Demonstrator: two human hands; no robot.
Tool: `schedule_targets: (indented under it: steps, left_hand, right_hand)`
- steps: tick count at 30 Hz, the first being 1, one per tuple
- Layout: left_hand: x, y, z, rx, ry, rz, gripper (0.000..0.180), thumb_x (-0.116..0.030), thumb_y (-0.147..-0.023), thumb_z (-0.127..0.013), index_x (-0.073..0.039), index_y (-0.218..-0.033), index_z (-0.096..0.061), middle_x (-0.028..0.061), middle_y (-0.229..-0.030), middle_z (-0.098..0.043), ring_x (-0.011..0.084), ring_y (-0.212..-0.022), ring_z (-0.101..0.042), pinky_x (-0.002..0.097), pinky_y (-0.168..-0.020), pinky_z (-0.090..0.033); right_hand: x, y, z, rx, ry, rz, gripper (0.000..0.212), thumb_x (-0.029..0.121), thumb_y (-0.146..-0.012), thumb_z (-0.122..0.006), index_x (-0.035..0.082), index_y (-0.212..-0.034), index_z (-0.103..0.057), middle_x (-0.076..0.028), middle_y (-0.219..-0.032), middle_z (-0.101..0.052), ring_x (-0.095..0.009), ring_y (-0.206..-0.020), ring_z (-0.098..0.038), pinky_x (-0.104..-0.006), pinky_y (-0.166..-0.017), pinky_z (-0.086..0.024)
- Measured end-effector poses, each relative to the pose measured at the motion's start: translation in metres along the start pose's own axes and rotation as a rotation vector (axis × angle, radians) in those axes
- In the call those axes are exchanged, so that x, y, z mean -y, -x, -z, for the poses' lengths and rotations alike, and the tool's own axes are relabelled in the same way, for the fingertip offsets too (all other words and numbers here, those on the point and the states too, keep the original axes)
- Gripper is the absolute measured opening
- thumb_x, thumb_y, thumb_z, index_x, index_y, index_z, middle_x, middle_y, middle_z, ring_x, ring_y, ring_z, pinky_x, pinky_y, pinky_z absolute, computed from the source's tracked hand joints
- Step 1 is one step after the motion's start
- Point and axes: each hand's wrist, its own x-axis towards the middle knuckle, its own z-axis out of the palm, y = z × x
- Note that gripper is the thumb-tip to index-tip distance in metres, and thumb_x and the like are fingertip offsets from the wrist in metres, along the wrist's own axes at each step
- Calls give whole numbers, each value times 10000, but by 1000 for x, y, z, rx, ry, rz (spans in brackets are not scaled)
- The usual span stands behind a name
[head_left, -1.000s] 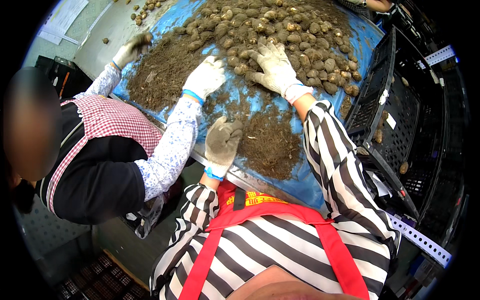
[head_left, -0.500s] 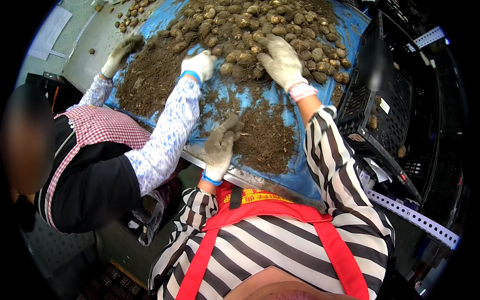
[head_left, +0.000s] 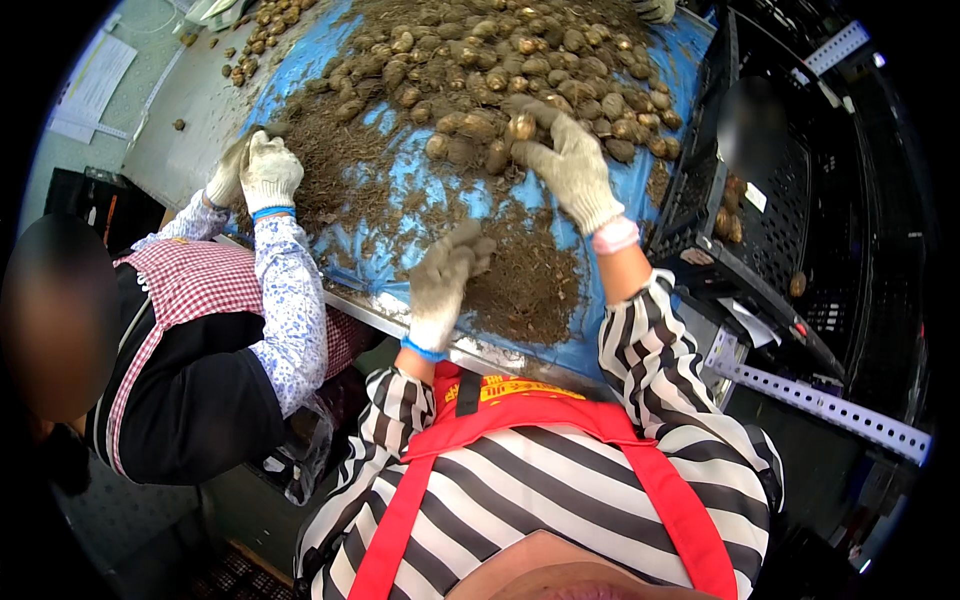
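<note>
A blue sheet (head_left: 592, 285) strewn with fibrous dirt (head_left: 525, 285) fills the centre, tubers (head_left: 490, 65) heaped at top centre; a black crate (head_left: 680, 235) stands at right, a perforated metal bar (head_left: 820, 405) at lower right. Near centre, the right hand (head_left: 575, 175) has thumb and forefinger closed around one tuber (head_left: 521, 127); the left hand (head_left: 438, 285), fingers loosely parted, holds nothing. A co-worker (head_left: 205, 410) leans in at left.

Black-and-white striped sleeves (head_left: 645, 340), red apron (head_left: 540, 415), off-white gloves (head_left: 582, 188), brown tubers (head_left: 497, 79), blue sheet (head_left: 592, 325), black crate (head_left: 690, 207).
</note>
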Motion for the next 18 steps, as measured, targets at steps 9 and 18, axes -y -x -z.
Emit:
schedule_targets:
  steps: [9, 18]
  left_hand:
    - [-39, -14, -42, 95, 130, -41, 598, -134, -966, -601, 90, -1494, -432, 170, -1280, -660, 220, -1098, -683, 380, -1002, -572]
    - [-50, 0, -56, 153, 248, 47, 516, -19, -943, -516, 98, -1445, -485, 142, -1241, -643, 165, -1061, -675, 304, -935, -578]
  right_hand:
    - [11, 97, -13, -13, -64, -60, 499, 125, -880, -736, 83, -1370, -653, -156, -1190, -691, -243, -1102, -659, -346, -975, -506]
    - [4, 107, -19, -279, 83, 158, 181, 51, -912, -674, 46, -1070, -760, -123, -1054, -739, -281, -993, -702, -410, -991, -512]
